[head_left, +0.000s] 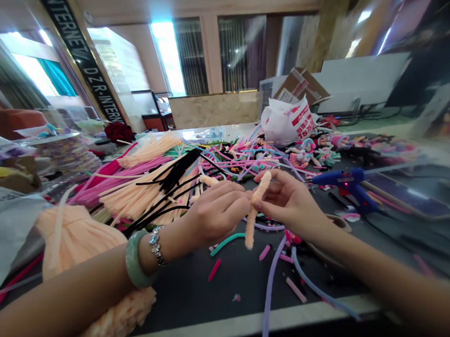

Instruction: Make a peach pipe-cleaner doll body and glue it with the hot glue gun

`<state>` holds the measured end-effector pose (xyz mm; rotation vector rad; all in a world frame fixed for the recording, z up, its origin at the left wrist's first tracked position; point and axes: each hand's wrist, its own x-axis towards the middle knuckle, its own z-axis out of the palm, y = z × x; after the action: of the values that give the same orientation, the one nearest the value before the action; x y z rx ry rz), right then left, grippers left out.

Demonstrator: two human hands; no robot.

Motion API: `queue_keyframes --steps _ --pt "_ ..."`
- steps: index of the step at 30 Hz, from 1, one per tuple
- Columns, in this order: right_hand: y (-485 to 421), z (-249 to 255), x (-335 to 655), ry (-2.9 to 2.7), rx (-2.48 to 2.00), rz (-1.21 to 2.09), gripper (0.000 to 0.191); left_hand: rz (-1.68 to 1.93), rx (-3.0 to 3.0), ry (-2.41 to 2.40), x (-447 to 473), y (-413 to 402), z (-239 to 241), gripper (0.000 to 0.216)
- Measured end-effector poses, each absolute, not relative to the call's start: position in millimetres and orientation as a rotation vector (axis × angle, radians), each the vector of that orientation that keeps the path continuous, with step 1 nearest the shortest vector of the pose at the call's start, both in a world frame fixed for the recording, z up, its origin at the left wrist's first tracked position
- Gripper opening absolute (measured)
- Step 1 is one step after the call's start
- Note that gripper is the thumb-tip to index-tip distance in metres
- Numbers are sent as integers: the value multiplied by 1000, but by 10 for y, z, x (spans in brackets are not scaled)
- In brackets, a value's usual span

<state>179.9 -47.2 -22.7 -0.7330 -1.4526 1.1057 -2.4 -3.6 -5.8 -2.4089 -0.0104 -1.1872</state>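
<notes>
Peach pipe cleaner (259, 188) pinched between left hand (216, 213) and right hand (290, 202); touching both

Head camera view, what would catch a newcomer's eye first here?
The left hand and right hand come first, front and centre, pinching a twisted peach pipe cleaner. A green bangle circles the left wrist. A blue hot glue gun lies to the right, and heaps of peach, pink and black pipe cleaners spread behind the hands.

Pipe cleaner (251, 223) half hidden by fingers (234, 198)
</notes>
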Motion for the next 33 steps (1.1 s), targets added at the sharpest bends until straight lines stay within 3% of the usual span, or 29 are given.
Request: queue_keyframes --steps 9,12,23,33 --pt "-470 -170 1838 -1355 -824 1089 34 -1096 -2481 -106 -40 -16 13 10" --pt "-422 -144 1903 -1308 -873 1083 34 -1090 -2534 -232 -43 -17 85 20" --pt "-454 -123 1935 -1206 -892 1230 33 -675 -2755 -547 30 -59 251 28" --pt "-445 -97 1878 -1093 -913 1311 18 -743 -2821 -517 -40 28 156 22"
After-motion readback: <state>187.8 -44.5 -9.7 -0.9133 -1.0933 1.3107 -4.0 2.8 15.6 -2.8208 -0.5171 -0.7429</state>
